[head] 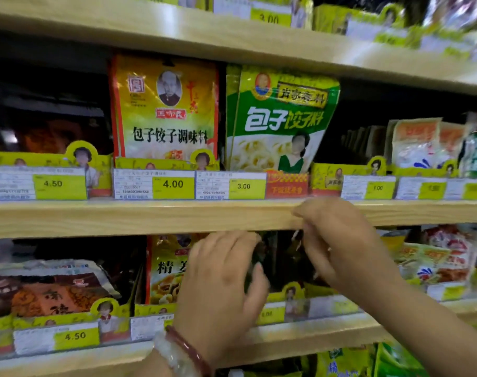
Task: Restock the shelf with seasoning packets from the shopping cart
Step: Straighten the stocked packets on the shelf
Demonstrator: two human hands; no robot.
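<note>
Both hands reach into the lower shelf bay under the wooden shelf board (pixel 150 217). A dark seasoning packet (pixel 283 259) stands between them. My left hand (pixel 221 284) grips its left edge, thumb on the front. My right hand (pixel 338 240) holds its upper right part, fingers curled behind the board's edge. Most of the packet is hidden by the hands and shadow. A yellow seasoning packet (pixel 165 268) stands just left of it. The shopping cart is out of view.
On the shelf above stand a yellow-red packet (pixel 165 107) and a green dumpling-seasoning packet (pixel 279 118). Price tags (pixel 173 184) line the shelf fronts. Dark orange packets (pixel 49 291) lie at lower left, pale ones (pixel 433 259) at right. More yellow-green packets (pixel 343 363) fill the bottom shelf.
</note>
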